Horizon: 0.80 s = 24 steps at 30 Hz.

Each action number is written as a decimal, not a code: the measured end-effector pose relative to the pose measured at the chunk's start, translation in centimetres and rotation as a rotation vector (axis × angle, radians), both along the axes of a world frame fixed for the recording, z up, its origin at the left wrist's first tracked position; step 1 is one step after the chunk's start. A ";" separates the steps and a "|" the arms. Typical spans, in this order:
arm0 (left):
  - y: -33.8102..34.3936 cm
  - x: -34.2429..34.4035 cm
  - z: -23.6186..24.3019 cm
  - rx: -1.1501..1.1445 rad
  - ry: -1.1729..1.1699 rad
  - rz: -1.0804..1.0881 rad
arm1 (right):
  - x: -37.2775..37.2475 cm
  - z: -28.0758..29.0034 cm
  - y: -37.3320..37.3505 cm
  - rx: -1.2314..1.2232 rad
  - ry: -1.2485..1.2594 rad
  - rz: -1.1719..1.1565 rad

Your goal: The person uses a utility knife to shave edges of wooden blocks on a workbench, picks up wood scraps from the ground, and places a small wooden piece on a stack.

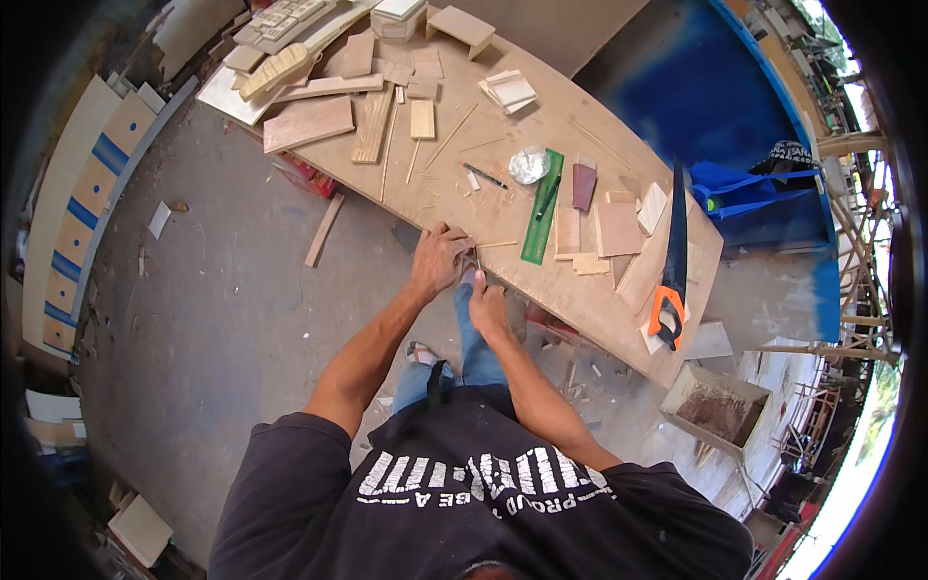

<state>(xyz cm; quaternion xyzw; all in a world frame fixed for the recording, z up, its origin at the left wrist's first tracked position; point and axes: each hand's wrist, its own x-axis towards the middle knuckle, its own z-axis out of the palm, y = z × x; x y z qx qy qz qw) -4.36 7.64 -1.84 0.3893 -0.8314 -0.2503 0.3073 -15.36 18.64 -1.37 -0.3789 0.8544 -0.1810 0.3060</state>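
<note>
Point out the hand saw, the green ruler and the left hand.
hand saw (674,237): head view, middle of the dark blade.
green ruler (542,215): head view, middle of the green strip.
left hand (438,261): head view, back of the hand at the table edge.

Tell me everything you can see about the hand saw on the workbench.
The hand saw lies flat near the right end of the wooden workbench, unheld. It has a long dark blade and an orange and black handle with a grip hole, which sits at the bench's near edge. The blade rests across pale wood offcuts. Its teeth are too small to make out.
</note>
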 end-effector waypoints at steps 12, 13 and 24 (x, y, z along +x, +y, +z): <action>-0.5 -0.7 -0.8 0.050 0.118 0.093 | -2.1 -2.3 -3.0 -0.070 0.049 0.014; -0.5 -0.5 -1.1 -0.017 0.137 0.109 | -2.8 -2.3 -3.2 -0.016 -0.083 0.012; 2.7 -1.0 -2.0 -0.050 0.079 0.048 | -4.2 0.8 2.9 0.063 -0.259 0.022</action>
